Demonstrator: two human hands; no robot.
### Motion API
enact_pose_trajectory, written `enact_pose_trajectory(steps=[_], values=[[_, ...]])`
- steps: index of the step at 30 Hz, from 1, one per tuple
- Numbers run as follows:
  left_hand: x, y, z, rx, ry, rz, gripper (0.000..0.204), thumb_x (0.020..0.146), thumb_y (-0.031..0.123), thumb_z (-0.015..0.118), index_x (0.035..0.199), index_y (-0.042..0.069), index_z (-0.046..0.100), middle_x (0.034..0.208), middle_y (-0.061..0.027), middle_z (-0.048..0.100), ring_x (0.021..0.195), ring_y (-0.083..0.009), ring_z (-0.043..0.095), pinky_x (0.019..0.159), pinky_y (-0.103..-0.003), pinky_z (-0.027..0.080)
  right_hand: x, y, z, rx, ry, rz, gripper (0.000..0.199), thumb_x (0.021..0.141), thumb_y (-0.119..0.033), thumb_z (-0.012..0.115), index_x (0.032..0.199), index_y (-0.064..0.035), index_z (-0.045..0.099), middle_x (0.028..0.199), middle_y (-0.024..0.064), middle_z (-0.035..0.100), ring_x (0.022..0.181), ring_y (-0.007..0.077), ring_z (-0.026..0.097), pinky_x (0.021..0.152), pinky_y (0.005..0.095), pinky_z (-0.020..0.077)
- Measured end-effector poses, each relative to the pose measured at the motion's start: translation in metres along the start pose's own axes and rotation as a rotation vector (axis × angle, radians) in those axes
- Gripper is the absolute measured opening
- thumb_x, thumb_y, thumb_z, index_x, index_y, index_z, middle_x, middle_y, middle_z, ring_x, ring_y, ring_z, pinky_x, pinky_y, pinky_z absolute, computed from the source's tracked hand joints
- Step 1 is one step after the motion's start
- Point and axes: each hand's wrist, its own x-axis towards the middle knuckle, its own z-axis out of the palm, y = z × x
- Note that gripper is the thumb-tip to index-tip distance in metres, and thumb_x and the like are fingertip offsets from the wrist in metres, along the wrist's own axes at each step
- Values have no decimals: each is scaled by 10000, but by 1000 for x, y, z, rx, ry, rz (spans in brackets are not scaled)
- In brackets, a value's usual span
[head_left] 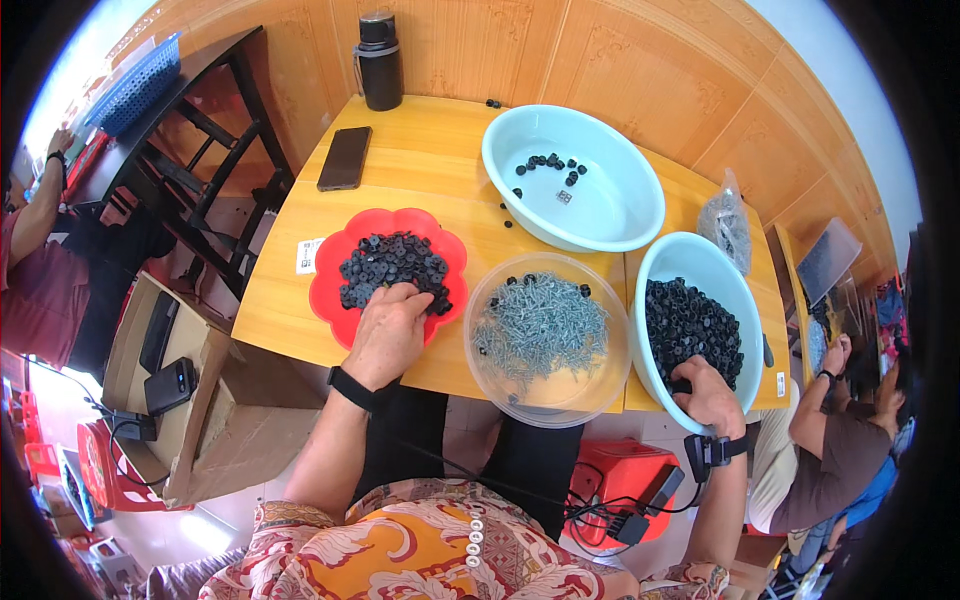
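My left hand [388, 335] reaches into a red flower-shaped bowl [330, 285] of flat black washer-like discs [390, 262]. Its fingers are bent and drawn together at the pile; what they pinch is hidden. At the right, my right hand [710, 398] dips over the near rim of a light blue basin [648, 375] full of small round black parts [690, 330]. Those fingers curl into the parts, and their tips are partly covered. Between the hands stands a clear round tub [545, 405] of silver screws [545, 325], with a few black parts among them.
Behind, a larger light blue basin [610, 180] holds scattered black parts. A phone [345, 158], a dark flask [379, 75] and a filled clear bag [725, 230] stand about the table [440, 160]. An open carton [240, 430] is at left. Other people sit at both sides.
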Motion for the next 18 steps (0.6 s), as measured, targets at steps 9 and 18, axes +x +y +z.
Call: enact_pose_trajectory(steps=[9, 18], values=[[1, 3, 0, -6, -95, -55, 192, 686, 11, 549, 857, 13, 636, 778, -167, 585, 794, -333, 553, 731, -396, 454, -6, 11, 13, 446, 185, -39, 194, 639, 6, 638, 830, 32, 622, 827, 130, 570, 797, 254, 573, 727, 309, 442], [5, 5, 1, -24, -57, -150, 96, 710, 89, 613, 736, -2, 593, 698, -155, 512, 769, -331, 521, 681, -399, 421, -2, 10, 14, 783, 95, 79, 150, 750, -23, 583, 888, 9, 629, 739, 18, 591, 663, 80, 528, 610, 228, 432]])
